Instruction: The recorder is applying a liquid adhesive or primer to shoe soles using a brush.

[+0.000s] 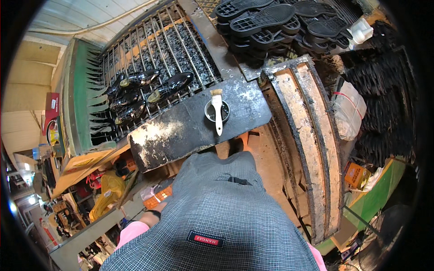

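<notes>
My left hand (161, 206) hangs low beside my apron, only a sliver showing past a black wristband; its fingers are hidden. My right hand is out of view. Ahead of me, a white-handled brush (217, 115) lies across a small round pot (208, 111) with dark contents. The pot stands on a dark, stained board (190, 131). Beyond it, several glossy black shoe-shaped pieces (176, 86) with yellowish ends rest on a rack of metal bars (160, 38). Neither the brush nor the pot is touched by a hand I can see.
Black shoe soles (262, 20) are piled at the far right. A curved, worn two-channel wooden rack (312, 135) stands to the right, beside a wrapped bundle (349, 110) and an orange box (357, 175). Ragged green strips (86, 95) edge the left. A yellow bag (108, 192) lies lower left.
</notes>
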{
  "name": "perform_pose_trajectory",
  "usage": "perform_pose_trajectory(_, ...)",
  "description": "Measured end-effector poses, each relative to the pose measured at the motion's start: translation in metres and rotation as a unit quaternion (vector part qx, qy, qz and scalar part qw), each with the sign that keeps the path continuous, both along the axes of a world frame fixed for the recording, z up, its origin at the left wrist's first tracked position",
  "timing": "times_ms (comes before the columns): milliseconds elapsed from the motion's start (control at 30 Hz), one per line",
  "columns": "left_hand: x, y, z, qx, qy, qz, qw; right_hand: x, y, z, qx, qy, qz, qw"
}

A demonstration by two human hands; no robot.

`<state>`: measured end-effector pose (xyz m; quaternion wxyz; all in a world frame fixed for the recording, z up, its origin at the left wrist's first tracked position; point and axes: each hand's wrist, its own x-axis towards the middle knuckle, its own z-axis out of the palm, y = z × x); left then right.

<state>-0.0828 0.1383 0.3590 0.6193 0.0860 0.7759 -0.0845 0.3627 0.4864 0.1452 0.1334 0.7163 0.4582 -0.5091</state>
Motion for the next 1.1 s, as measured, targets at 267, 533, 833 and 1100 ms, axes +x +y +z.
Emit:
perform_pose_trajectory(267,-0.083,-0.075,-0.190,0.178,-0.150,0.195,0.953,-0.013,0.002,0.009,-0.029,0.000,-0.066,0.997)
perform_pose_trajectory(533,-0.174,0.191,-0.136,0.368,-0.062,0.059,0.926,0.016,-0.051,-0.092,-0.198,0.136,-0.371,0.897)
perform_pose_trajectory(833,-0.235,0.255,-0.135,0.459,-0.004,0.008,0.888,-0.118,-0.113,-0.010,-0.053,0.229,-0.392,0.889)
perform_pose_trajectory(1100,-0.238,0.307,-0.144,0.484,-0.163,-0.042,0.859,-0.119,-0.246,0.010,0.129,0.209,-0.462,0.852)
